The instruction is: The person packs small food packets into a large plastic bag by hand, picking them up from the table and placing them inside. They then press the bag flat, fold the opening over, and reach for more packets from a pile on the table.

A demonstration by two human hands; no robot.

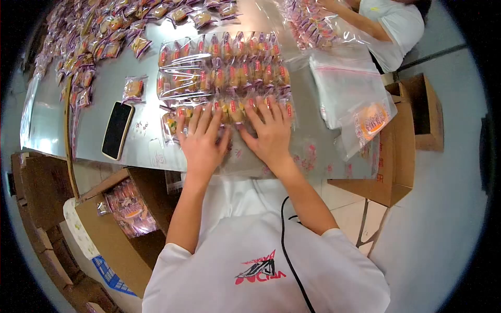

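Rows of small wrapped cakes [224, 75] stand side by side in a large clear plastic bag [182, 78] flat on the metal table. My left hand [201, 138] lies with fingers spread on the near row, toward its left part. Beside it, my right hand [270, 133] rests on the same row with its fingers stretched out. Both palms face down and the thumbs point toward each other. The bag's loose near end [245, 161] spreads below my hands to the table's edge. Neither hand grasps anything.
A phone [118, 130] and a single wrapped cake [133, 88] lie left of the bag. Many loose cakes [109, 36] cover the far left. Flat printed bags [349, 88] lie at the right. Cardboard boxes [399, 156] [112, 235] stand below the table. Another person's arm [365, 23] reaches in, far right.
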